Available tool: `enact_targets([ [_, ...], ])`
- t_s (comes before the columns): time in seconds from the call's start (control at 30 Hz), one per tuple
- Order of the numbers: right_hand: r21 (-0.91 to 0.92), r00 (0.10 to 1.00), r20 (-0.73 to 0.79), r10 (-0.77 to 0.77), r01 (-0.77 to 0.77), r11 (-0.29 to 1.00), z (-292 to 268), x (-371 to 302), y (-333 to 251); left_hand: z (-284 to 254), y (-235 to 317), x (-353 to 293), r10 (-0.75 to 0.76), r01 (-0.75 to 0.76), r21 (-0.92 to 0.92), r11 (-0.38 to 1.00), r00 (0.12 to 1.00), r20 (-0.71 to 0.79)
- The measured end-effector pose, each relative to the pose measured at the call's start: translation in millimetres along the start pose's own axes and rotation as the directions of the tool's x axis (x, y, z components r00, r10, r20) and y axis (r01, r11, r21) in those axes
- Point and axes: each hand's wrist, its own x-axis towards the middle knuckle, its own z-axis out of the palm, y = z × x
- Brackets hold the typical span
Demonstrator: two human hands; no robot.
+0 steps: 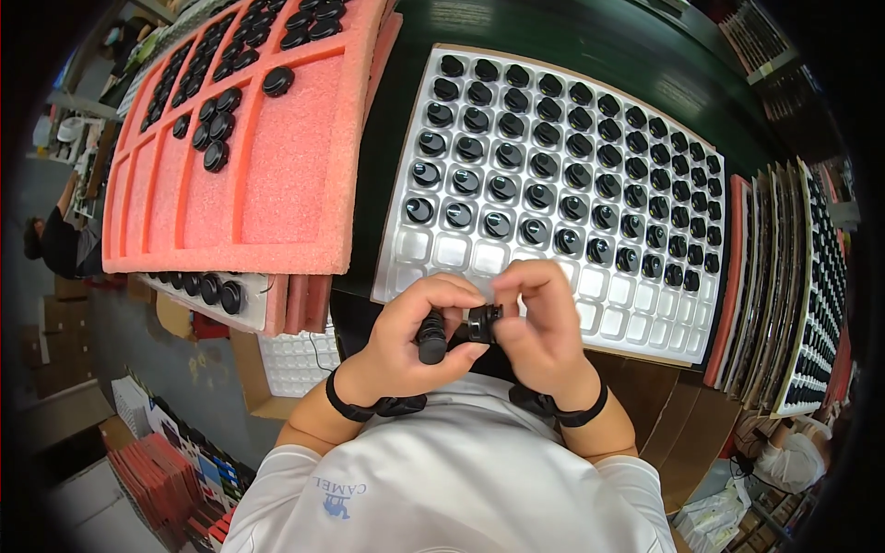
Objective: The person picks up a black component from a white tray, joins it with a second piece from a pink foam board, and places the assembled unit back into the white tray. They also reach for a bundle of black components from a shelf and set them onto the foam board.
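In front of my chest, my left hand point(392, 327) is closed round a ribbed black cylinder point(431, 339), which looks like a stack of round caps. Its thumb and fingertips also pinch a small round black part point(481, 323). My right hand point(548, 336) has its fingertips closed on the right side of that part, slightly blurred. Just beyond both hands lies a white moulded tray point(599, 284), its far rows filled with glossy black lens-like parts point(539, 196). At the left, a pink foam tray point(300, 175) with compartments holds loose round black caps point(217, 127).
Beneath the foam tray are more layers with black parts point(210, 289). Stacked trays point(761, 267) stand right of the white tray. An open carton point(253, 378) sits lower left, near piled pink sheets point(152, 475). People are at the far left point(69, 241) and lower right point(793, 458).
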Motion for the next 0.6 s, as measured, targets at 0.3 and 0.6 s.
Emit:
enact_targets([
  [0.3,-0.123,0.998,-0.023,0.066,-0.068,0.990,6,2,-5,-3,-6,0,0.059,-0.057,-0.059,0.997,0.998,0.033],
  [0.6,-0.223,0.998,0.061,-0.011,0.024,0.974,-7,-4,2,-4,-4,-1,0.016,-0.016,-0.122,0.992,1.000,-0.002],
])
